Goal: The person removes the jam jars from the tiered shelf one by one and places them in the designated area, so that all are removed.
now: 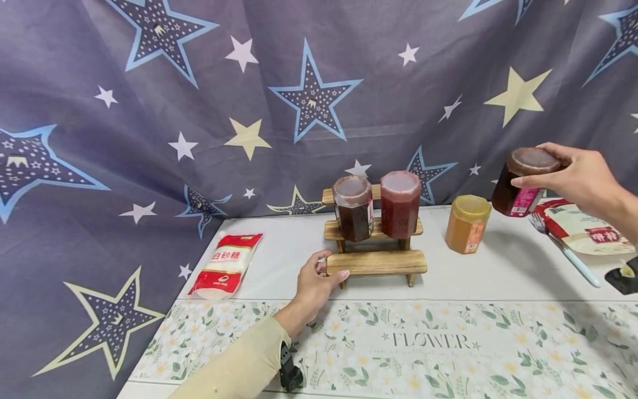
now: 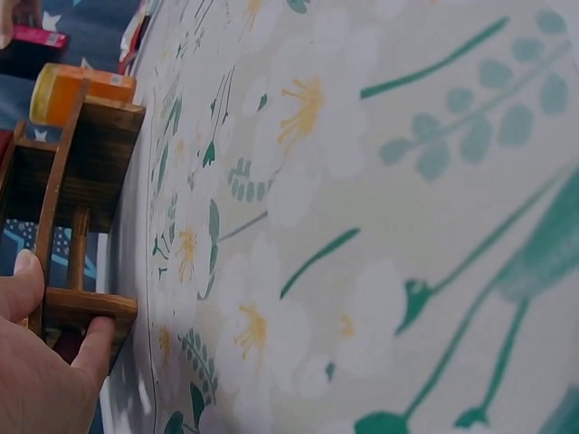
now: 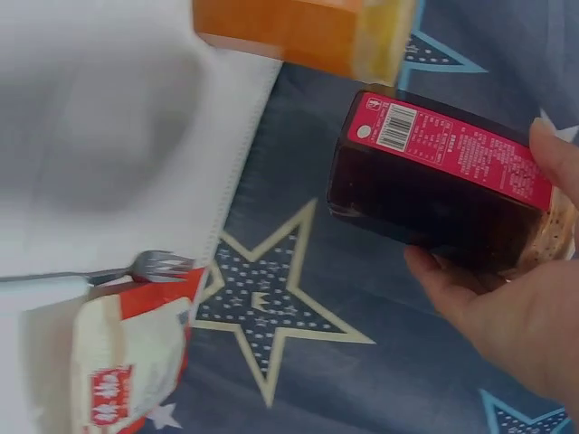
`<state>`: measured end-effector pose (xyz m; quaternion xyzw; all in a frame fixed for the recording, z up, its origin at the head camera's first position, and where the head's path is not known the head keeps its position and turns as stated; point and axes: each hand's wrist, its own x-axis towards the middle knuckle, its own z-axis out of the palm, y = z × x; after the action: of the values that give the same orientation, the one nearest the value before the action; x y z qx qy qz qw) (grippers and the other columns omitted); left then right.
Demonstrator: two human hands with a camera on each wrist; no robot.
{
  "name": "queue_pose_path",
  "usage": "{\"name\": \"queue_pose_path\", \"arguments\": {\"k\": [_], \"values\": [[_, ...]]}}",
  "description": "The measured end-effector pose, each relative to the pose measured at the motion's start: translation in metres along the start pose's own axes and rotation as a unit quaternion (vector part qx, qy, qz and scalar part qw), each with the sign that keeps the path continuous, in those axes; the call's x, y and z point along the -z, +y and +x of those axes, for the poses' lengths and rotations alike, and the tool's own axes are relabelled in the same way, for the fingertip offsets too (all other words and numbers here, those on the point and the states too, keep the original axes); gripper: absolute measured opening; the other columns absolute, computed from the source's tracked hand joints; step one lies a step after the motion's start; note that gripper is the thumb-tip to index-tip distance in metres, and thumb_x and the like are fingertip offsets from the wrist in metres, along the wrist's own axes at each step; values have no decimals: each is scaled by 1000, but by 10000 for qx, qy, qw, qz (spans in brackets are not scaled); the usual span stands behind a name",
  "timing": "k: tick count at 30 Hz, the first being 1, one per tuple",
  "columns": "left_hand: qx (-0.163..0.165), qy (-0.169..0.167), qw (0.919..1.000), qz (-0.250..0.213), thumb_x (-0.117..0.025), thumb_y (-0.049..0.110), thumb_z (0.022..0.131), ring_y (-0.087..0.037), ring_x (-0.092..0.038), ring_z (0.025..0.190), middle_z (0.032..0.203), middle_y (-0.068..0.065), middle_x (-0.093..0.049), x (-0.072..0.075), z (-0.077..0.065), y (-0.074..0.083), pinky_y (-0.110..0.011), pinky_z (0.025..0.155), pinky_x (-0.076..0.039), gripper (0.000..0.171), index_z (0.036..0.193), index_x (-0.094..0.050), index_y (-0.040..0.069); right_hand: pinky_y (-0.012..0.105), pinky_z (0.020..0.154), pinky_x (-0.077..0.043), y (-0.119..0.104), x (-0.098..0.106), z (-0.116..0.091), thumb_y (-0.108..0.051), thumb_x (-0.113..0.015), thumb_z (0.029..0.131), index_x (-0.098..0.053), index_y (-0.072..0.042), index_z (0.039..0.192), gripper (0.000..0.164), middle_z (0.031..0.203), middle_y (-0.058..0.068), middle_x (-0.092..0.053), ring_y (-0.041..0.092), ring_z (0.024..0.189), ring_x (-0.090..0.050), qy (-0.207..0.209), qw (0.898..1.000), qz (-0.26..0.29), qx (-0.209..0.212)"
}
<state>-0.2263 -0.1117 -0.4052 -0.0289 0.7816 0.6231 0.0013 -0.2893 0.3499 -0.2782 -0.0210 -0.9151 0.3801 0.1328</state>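
Note:
My right hand (image 1: 585, 174) grips a dark jar (image 1: 504, 191) with a pink label near its lid, holding it above the tabletop on the right. In the right wrist view the jar's barcode label (image 3: 443, 145) faces the camera. My left hand (image 1: 314, 284) holds the left end of the lowest step of a small wooden stepped rack (image 1: 376, 262), thumb on one side and fingers on the other. Higher on the rack stand a dark brown jar (image 1: 355, 216) and a red jar (image 1: 400, 208), side by side. An orange jar (image 1: 466, 226) stands on the table between the rack and the held jar.
A red and white bag (image 1: 224, 266) lies at the left. On the right are a fork (image 1: 573, 257) with a pale handle and a red and cream packet (image 1: 593, 227). A star-patterned curtain (image 1: 279, 166) hangs behind the table; a floral cloth (image 1: 399, 354) covers its front.

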Motion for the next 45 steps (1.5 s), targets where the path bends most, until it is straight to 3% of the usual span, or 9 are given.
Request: {"name": "queue_pose_path", "arguments": {"k": [7,12,18,21,24,29,36,45], "values": [[-63,-70,10000,22,-78,13,82,-19,-61,90,107,-9,-64,1,-2,0,-31,74,-53,62,136,-48,10,23,55,-50,19,-13,-10,-46,-82,73,-41,-2,140,90,112,15,-54,-1,70,-53,-98,9999,60,19],[-81,-86,9999,71,-78,14,82,-20,-60,90,107,-8,-64,0,-2,1,-30,73,-52,62,137,-48,9,16,56,-45,34,-25,-19,-47,-82,73,-37,-1,145,97,120,24,-51,-7,73,-45,-204,9997,-112,-62],[-58,-36,9999,89,-78,13,82,-19,-60,90,107,-8,-64,-2,-1,3,-30,73,-52,62,137,-48,10,21,53,-45,51,-39,-29,-44,-83,74,-34,-1,147,98,116,26,-54,-2,69,-48,-152,9999,-39,-37],[-48,-20,9999,96,-78,13,82,-19,-60,90,107,-8,-64,-2,-2,3,-30,73,-52,62,136,-49,10,17,54,-45,58,-43,-30,-44,-82,74,-30,0,149,101,129,32,-47,-8,72,-45,-215,9997,13,-85],[-54,-13,9999,91,-78,13,82,-19,-60,90,107,-8,-64,-1,-1,3,-30,74,-52,62,137,-49,10,14,56,-45,61,-46,-31,-43,-82,75,-22,3,151,107,134,37,-40,-13,76,-42,-341,9993,69,-126],[-61,-18,10000,57,-78,13,82,-18,-61,90,107,-8,-64,-1,-1,2,-30,75,-52,63,137,-48,9,12,58,-45,64,-50,-35,-39,-83,75,-25,5,149,103,122,33,-49,-17,74,-42,-324,9992,231,-31],[-52,-32,10000,-8,-78,13,81,-17,-61,90,108,-9,-63,-1,-2,-2,-30,75,-52,64,137,-48,9,11,57,-44,68,-52,-38,-36,-83,76,-31,4,147,97,122,30,-50,-17,75,-42,-223,9993,291,40],[-46,-30,10000,-65,-78,12,82,-17,-61,89,108,-9,-63,-1,0,-2,-30,75,-52,64,137,-48,9,9,59,-44,70,-56,-38,-34,-82,77,-25,2,150,99,126,31,-46,-19,76,-42,-270,9983,522,5]]}}
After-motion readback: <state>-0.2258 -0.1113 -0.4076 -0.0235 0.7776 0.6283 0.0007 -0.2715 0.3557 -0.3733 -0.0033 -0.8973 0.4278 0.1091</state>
